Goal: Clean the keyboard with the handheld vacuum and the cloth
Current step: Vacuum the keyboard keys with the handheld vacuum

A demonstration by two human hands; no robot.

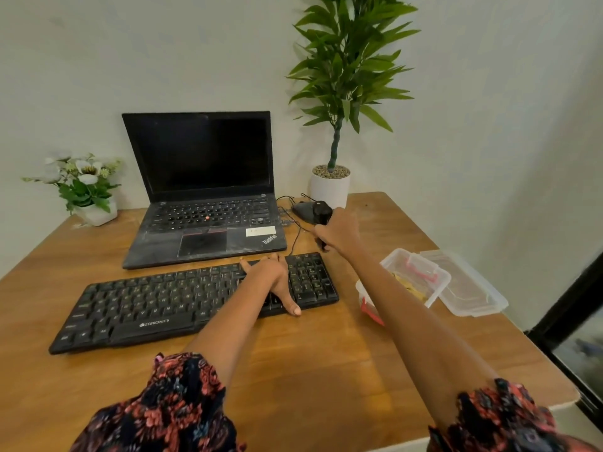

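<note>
Keyboard point(182, 301), black plastic full-size, lies along wooden desk point(293, 370) in front of dusty black laptop point(202, 203). Our left hand point(272, 277) rests on its right part, fingers spread flat, thumb over near edge, steadying it. Moving right: our right hand point(337, 231) grips small black handheld vacuum point(321, 213) beyond keyboard's far right corner, above desk, not on keys. Further right, clear plastic lidded box point(411, 282). Cloth not seen anywhere. We judge task barely begun: vacuuming ahead, wiping after.
</note>
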